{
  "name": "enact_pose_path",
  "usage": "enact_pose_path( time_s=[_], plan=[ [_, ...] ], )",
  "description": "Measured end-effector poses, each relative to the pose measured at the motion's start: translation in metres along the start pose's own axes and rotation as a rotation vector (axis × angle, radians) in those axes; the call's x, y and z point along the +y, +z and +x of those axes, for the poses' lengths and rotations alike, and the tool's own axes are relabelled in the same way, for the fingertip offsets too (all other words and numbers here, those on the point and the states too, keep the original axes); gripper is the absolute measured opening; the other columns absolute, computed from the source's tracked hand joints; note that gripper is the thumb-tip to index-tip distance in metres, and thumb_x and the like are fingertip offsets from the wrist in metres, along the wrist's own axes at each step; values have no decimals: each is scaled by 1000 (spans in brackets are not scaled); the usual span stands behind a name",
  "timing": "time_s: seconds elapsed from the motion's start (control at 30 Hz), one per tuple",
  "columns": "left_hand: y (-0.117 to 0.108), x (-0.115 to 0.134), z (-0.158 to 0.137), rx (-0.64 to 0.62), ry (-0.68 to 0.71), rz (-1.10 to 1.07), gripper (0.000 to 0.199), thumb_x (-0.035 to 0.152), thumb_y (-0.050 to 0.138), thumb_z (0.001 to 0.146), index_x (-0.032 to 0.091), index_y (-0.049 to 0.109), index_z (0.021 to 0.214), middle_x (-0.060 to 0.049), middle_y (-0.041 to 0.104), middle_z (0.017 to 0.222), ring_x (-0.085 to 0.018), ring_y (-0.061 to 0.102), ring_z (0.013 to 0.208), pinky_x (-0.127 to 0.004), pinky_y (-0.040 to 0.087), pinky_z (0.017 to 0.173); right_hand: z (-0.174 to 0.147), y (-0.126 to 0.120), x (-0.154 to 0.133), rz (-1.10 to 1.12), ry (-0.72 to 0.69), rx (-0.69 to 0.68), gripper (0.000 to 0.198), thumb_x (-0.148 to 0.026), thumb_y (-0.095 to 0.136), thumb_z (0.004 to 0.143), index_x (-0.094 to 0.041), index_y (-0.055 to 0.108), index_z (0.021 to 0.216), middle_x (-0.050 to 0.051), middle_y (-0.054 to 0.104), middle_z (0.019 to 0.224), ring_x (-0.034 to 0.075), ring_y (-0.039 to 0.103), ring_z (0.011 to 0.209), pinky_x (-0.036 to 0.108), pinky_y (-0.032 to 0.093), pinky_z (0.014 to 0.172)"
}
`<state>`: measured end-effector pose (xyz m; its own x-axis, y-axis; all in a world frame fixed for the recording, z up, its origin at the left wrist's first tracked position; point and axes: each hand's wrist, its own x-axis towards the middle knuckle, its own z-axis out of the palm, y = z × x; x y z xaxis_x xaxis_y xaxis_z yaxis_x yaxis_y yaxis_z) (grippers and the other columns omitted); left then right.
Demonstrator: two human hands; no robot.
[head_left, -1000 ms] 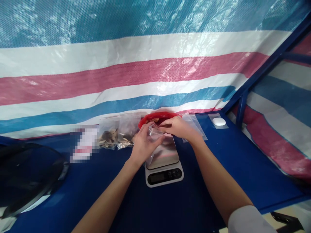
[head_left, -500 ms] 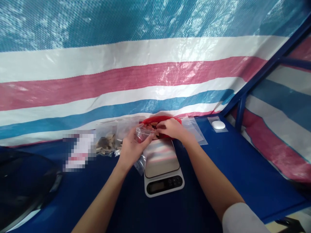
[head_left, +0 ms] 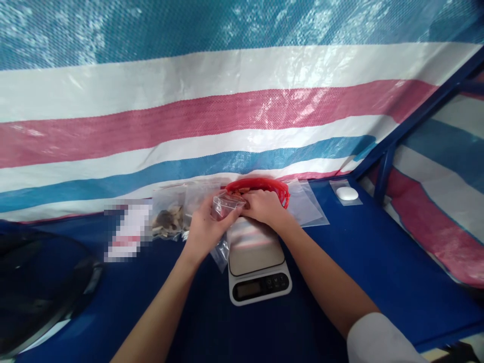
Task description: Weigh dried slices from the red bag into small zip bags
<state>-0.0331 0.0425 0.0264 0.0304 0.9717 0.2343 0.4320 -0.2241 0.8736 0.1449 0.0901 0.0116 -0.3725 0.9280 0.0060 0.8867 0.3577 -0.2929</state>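
My left hand [head_left: 206, 228] is closed around a clear plastic zip bag [head_left: 228, 202], its mouth gaping between thumb and fingers. The bag's lower end hangs beside the kitchen scale [head_left: 257, 259]. My right hand [head_left: 263, 206] is curled at the bag's mouth, in front of the red plastic basket [head_left: 282, 187]. Its fingertips are mostly hidden, so whatever they pinch cannot be made out. Reddish-brown dried pieces [head_left: 238, 191] lie in the basket. Below both hands stands the scale, white with a shiny plate and a dark display.
Left of the basket are clear bags of dried brownish slices [head_left: 168, 222] and a blurred paper packet [head_left: 130, 227]. Flat clear bags [head_left: 308, 204] lie to the right, beyond them a white oval object [head_left: 347, 193]. A dark round object [head_left: 41, 287] sits at the left. Striped sheeting [head_left: 227, 116] backs the blue table [head_left: 378, 252].
My right hand has moved from over the basket towards the bag's mouth, its fingers now tucked behind the bag. My left hand keeps holding the bag. The view has shifted slightly.
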Motion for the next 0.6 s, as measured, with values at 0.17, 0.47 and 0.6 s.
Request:
enact_pose_path(
  time_s=[0.17,0.47,0.6],
  plan=[
    [3,-3,-2,-12,54,-15,57,49,78,80,19,66,127,-12,75,121,-32,71,111,-49,55,102,-1,-3,5,4,-24,13,31,-45,55,95,-27,75,112,6,76,117,31,69,107,41,52,88],
    [6,-4,-2,6,96,41,53,49,78,80,20,66,123,-11,75,120,-33,70,113,-50,54,103,0,-2,16,2,-40,60,36,-34,49,100,-32,67,130,2,73,127,26,67,114,38,50,95],
    [7,-6,-2,1,83,30,53,48,79,80,21,66,123,-11,75,119,-32,70,113,-50,54,103,-1,0,12,-63,-39,19,31,-38,52,98,-27,74,117,6,74,123,29,69,109,37,52,86]
  ],
)
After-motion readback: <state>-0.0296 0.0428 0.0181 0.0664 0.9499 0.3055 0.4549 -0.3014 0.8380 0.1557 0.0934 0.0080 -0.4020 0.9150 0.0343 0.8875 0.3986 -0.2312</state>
